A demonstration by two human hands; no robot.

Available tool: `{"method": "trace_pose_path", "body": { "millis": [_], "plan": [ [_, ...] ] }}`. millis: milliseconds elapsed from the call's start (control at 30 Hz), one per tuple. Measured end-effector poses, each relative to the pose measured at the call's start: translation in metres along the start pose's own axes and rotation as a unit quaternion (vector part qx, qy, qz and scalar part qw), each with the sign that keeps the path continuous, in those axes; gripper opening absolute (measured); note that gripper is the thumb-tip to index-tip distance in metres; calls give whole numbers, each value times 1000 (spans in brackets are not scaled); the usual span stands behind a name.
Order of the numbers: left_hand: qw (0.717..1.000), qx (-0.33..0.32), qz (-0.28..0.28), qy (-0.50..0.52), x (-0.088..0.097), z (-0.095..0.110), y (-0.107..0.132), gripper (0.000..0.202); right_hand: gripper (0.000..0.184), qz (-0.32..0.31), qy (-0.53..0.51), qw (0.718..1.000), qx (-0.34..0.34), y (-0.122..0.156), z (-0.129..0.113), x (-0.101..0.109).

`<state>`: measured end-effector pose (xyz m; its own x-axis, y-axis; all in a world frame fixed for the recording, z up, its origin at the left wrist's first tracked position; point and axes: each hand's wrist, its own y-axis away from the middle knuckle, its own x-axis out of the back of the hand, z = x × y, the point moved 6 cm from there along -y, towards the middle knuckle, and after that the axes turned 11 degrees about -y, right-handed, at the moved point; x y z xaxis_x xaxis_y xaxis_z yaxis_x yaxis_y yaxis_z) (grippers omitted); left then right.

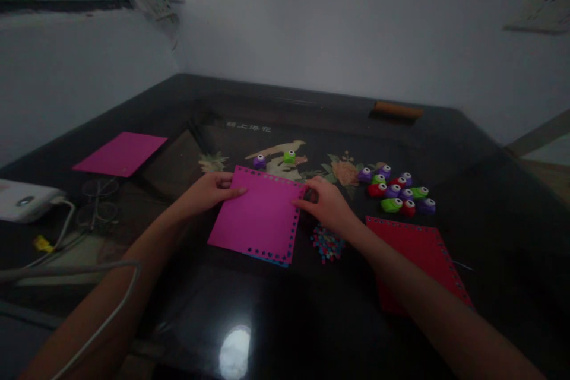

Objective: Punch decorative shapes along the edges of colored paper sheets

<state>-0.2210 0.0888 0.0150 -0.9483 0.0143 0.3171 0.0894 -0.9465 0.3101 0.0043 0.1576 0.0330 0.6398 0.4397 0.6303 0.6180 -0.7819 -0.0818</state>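
A magenta paper sheet (260, 217) with punched holes along its edges lies on the dark glass table (285, 309), over a blue sheet whose edge peeks out below. My left hand (209, 190) pinches the sheet's upper left edge. My right hand (327, 205) grips its right edge with fingers closed on it. A small pile of coloured punch scraps (327, 244) sits just under my right wrist.
Several small punches (398, 190) in purple, green and red cluster at the right; two more (274, 159) stand behind the sheet. A red punched sheet (423, 261) lies under my right forearm, a plain magenta sheet (121, 153) far left, glasses (98, 202) and a white device (27, 199) with cables left.
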Motion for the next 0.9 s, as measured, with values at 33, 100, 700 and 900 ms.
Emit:
{"method": "trace_pose_path", "body": {
  "millis": [33,100,700,900],
  "plan": [
    [1000,2,14,16,0,1,1,25,19,-10,-60,998,-15,-2,1,2],
    [998,0,47,50,0,2,3,28,20,-37,-181,982,-45,-4,2,3],
    [993,-43,-108,1,-49,12,27,23,20,20,-273,961,-46,-8,1,36],
    [981,-68,-171,-66,-59,17,30,24,20,26,-290,956,-37,-5,-8,45]
  ]
}}
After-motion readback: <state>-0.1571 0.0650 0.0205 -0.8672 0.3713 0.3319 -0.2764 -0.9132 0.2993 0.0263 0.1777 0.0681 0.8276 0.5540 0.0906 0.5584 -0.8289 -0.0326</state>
